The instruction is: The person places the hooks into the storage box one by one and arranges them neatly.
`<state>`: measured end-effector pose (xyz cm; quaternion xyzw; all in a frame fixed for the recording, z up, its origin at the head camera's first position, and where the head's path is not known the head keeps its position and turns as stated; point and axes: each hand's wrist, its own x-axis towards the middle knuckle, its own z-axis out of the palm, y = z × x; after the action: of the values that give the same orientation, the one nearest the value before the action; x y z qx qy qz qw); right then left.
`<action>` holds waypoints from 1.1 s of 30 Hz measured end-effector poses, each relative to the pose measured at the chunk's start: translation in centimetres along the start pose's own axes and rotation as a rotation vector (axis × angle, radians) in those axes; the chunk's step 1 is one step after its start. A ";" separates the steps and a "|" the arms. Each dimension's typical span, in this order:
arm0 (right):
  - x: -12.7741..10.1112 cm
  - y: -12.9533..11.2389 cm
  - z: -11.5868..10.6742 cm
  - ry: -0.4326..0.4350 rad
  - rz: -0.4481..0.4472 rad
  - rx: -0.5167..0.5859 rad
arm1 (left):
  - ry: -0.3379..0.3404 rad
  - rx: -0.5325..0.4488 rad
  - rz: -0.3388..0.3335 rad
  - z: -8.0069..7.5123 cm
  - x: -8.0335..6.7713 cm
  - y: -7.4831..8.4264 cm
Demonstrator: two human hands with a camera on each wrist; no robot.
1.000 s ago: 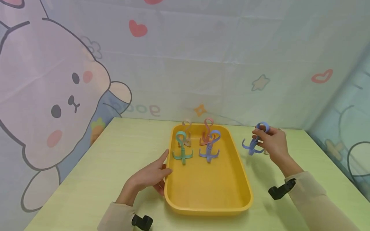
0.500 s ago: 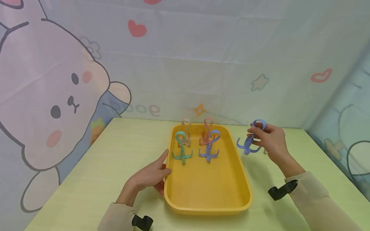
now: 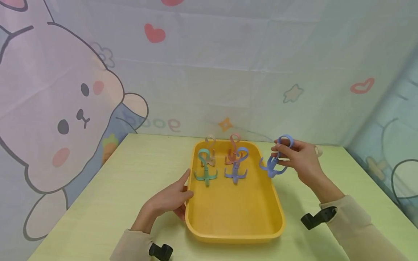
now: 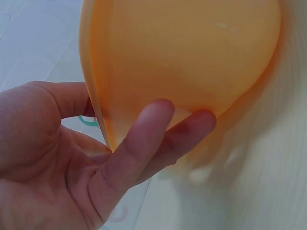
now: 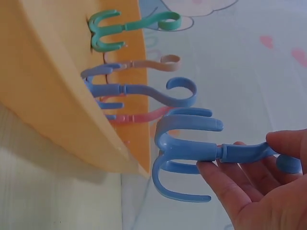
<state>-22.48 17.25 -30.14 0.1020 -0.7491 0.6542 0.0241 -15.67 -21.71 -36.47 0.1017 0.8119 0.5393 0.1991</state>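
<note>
My right hand [image 3: 305, 161] holds a blue multi-prong swivel hook [image 3: 271, 169] by its curled stem, prongs down, beside the tray's right rim. In the right wrist view, thumb and fingers close on the stem of this hook [image 5: 187, 149]. My left hand [image 3: 169, 197] grips the left rim of the yellow tray [image 3: 235, 217], the thumb over the edge and the fingers against the outer wall [image 4: 192, 62]. Inside, towards the far end, stand a green hook [image 3: 206, 174], a purple-blue hook [image 3: 236, 174], a pink hook [image 3: 233, 156] and a beige hook [image 3: 211, 159].
Behind my right hand a beige ring-shaped piece [image 3: 318, 150] shows, mostly hidden. The tray stands on a pale yellow-green table [image 3: 137, 163]. A cartoon-printed cloth [image 3: 212, 72] hangs at the table's back edge.
My right hand has moved left with the blue hook, bringing it up to the tray's right rim and uncovering more of the beige piece behind. The left hand and tray have stayed put.
</note>
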 end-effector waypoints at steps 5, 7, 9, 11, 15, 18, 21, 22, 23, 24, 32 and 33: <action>-0.3 -0.3 0.7 -0.067 0.001 -0.036 | 0.004 0.005 0.001 0.0 0.0 0.0; -0.4 -0.4 1.1 -0.109 -0.005 -0.044 | 0.005 0.008 -0.001 0.0 0.1 0.0; -0.6 -0.5 1.5 -0.154 -0.014 -0.047 | 0.007 0.010 -0.002 0.0 0.1 0.0; -0.8 -0.5 1.9 -0.190 -0.018 -0.056 | 0.008 0.011 0.000 0.0 0.1 0.0; -0.9 -0.7 2.7 -0.234 -0.011 -0.062 | 0.013 0.009 0.000 0.1 0.1 0.0; -0.9 -0.7 3.3 -0.257 0.011 -0.059 | 0.016 0.009 -0.001 0.1 0.2 0.0; -0.9 -0.5 4.0 -0.281 0.023 -0.053 | 0.012 0.000 0.001 0.1 0.2 0.0; -0.8 -0.4 4.2 -0.290 0.023 -0.052 | 0.010 -0.003 0.002 0.1 0.2 0.0; -0.8 -0.3 4.5 -0.299 0.023 -0.052 | 0.009 -0.005 0.003 0.1 0.2 0.0; -0.8 -0.2 4.7 -0.308 0.021 -0.050 | 0.007 -0.008 0.004 0.1 0.2 0.0; -0.6 0.4 7.0 -0.386 0.016 -0.028 | 0.011 -0.009 0.003 0.2 0.2 0.0; -0.6 0.5 7.3 -0.394 0.016 -0.024 | 0.011 -0.010 0.002 0.2 0.2 0.1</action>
<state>-21.23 10.17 -31.73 0.2217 -0.7479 0.6128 -0.1267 -15.73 -21.44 -36.52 0.0983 0.8101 0.5442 0.1947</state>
